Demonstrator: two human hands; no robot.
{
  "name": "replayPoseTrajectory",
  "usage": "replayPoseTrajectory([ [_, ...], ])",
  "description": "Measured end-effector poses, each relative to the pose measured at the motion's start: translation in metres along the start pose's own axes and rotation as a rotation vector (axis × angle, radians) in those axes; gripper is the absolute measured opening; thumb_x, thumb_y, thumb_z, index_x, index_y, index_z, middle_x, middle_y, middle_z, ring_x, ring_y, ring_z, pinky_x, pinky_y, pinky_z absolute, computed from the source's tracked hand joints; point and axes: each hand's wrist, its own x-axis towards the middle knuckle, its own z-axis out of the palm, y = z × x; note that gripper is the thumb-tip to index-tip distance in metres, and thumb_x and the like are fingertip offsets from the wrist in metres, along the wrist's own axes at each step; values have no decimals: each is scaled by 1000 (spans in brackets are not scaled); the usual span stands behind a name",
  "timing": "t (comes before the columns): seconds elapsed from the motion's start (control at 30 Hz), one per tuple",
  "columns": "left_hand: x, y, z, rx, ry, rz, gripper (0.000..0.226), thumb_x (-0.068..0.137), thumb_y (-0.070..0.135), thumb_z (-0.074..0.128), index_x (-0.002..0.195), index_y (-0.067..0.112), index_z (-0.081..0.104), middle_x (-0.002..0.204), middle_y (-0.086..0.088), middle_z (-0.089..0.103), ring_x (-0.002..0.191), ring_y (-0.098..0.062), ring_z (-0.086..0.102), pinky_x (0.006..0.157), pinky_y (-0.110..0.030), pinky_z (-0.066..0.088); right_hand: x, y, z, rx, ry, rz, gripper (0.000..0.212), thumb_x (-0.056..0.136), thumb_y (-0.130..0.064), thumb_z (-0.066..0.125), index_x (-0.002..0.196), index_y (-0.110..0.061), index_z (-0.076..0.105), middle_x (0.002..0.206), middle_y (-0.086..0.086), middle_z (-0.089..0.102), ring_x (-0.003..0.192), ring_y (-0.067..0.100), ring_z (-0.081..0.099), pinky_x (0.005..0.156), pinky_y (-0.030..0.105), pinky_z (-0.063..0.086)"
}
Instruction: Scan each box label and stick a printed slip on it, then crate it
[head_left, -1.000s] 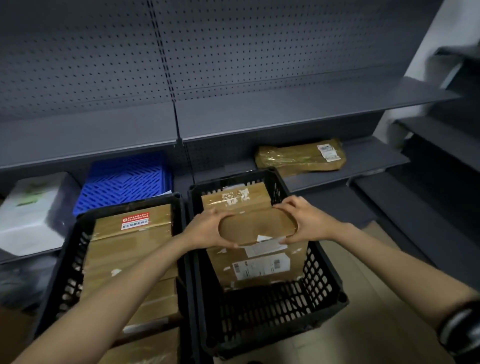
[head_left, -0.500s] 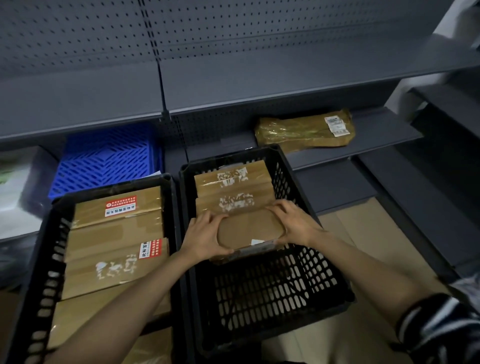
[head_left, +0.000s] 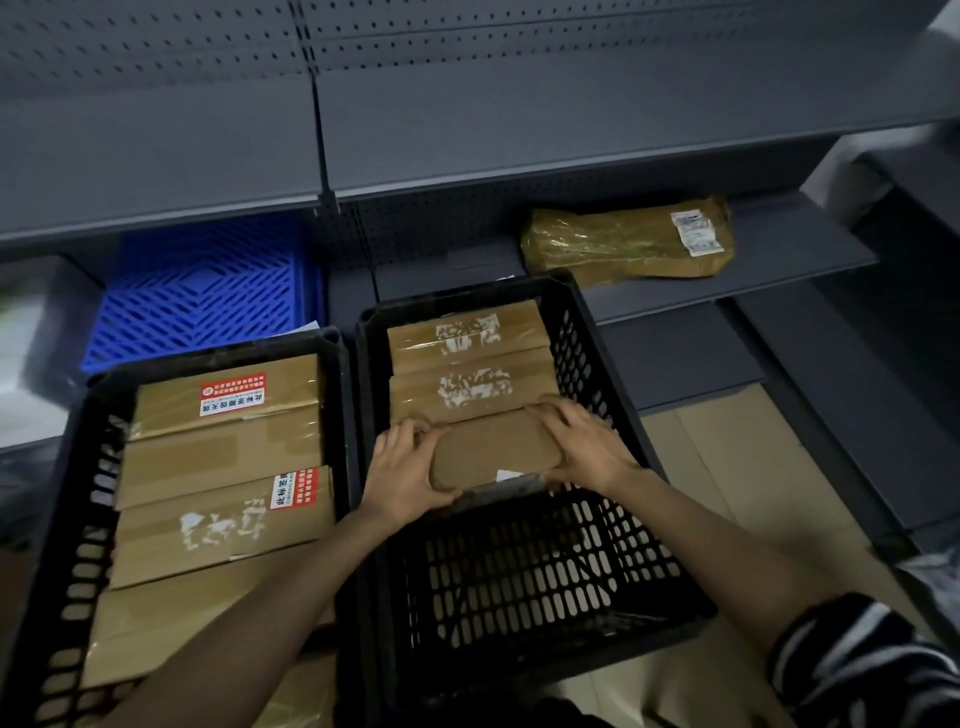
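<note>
Inside the black crate (head_left: 639, 415), both hands (head_left: 402, 475) (head_left: 587, 447) grip a plain brown rounded-cornered box (head_left: 493, 452) by its ends

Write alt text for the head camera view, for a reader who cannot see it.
Both hands, left hand and right hand, hold a brown box upright inside the right black crate, against two boxes already standing there. A second black crate beside it is packed with boxes, in front of grey shelving holding a blue crate and a wrapped parcel.

Both hands (head_left: 498, 462) on box (head_left: 493, 452) in crate (head_left: 597, 364)
</note>
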Motion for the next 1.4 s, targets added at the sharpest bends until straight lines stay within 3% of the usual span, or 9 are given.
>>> replayPoseTrajectory([
  [0.43,0,1,-3,-7,-24,46,75,74,57,68,138,29,41,129,-1,37,125,-20,31,105,-30,17,-10,13,2,-7,34,-16,86,78,-39,74,149,-22,27,154,-1,22,142,17,23,114,33,22],
  [0.67,-3,24,-1,-125,-34,163,59,80,52,66,132,29,50,126,1,42,122,-18,35,96,-24,21,-32,9,0,-23,55,6,69,86,-35,66,146,-23,33,151,-3,29,139,16,29,113,34,25],
  [0.73,-2,37,-3,-114,-21,204,52,83,52,59,129,26,54,124,1,47,118,-18,41,94,-27,28,-43,8,-1,-32,91,12,61,89,-33,63,143,-21,39,147,-3,37,134,17,38,110,35,32],
  [0.83,1,59,-14,-55,3,269,58,83,61,33,123,26,56,116,5,54,111,-17,47,90,-28,32,-59,7,-6,-60,182,15,45,90,-29,61,132,-16,53,136,-1,51,119,21,53,98,37,43],
  [0.97,8,83,-26,9,43,365,35,93,44,51,121,23,56,116,5,57,113,-16,47,93,-29,33,-82,5,-24,-117,259,73,32,91,-29,59,120,-15,61,120,3,59,110,23,57,91,37,43],
  [1.1,9,116,-34,45,74,503,27,93,37,51,113,20,60,117,2,60,114,-19,48,95,-31,29,-112,6,-40,-152,338,133,17,88,-28,63,102,-19,65,99,2,62,95,25,61,81,37,46],
  [1.27,-3,157,-35,101,147,625,37,88,46,40,98,20,65,94,3,64,95,-20,58,83,-32,36,-164,12,-51,-192,367,246,20,91,-29,56,106,-19,63,104,3,62,100,26,58,85,38,42],
  [1.4,-21,197,-32,93,196,720,20,82,42,65,92,25,64,82,8,60,83,-16,58,75,-29,41,-226,12,-49,-213,391,376,26,94,-32,50,115,-21,60,113,1,60,108,23,56,90,35,38],
])
